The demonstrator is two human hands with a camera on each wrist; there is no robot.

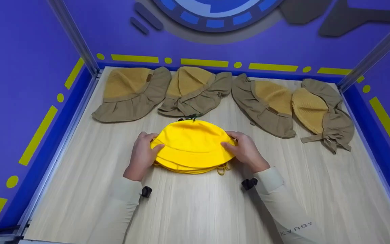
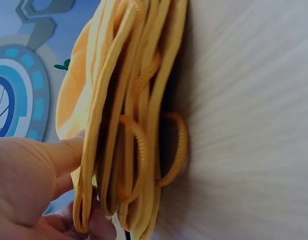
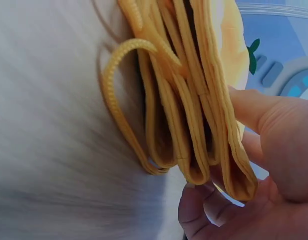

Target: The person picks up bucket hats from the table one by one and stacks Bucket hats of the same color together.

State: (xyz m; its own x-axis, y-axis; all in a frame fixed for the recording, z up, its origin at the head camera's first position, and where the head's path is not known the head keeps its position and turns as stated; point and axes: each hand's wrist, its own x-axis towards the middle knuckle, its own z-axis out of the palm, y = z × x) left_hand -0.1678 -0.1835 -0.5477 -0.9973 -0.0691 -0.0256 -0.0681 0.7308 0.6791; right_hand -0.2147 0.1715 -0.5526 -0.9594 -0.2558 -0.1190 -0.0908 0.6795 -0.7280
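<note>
A stack of several yellow bucket hats point(image 1: 191, 144), pressed flat, lies at the middle of the table. At its left end my left hand point(image 1: 141, 153) grips the brim, thumb on top and fingers beneath. My right hand point(image 1: 248, 151) pinches the opposite end the same way. From the wrists, the thumbs press on the top hat's brim point(image 2: 89, 165), while fingertips reach under the upper layers. Cord loops point(image 3: 111, 90) stick out between the lower brims. A small green stem point(image 1: 191, 117) shows at the crown's top.
Along the back lie four tan-and-brown sun hats: one at far left point(image 1: 127, 83), another beside it point(image 1: 195, 81), and two at right point(image 1: 273, 98) point(image 1: 310, 108). Blue panels point(image 1: 19, 84) wall in the wooden table point(image 1: 188, 210) at the back and sides.
</note>
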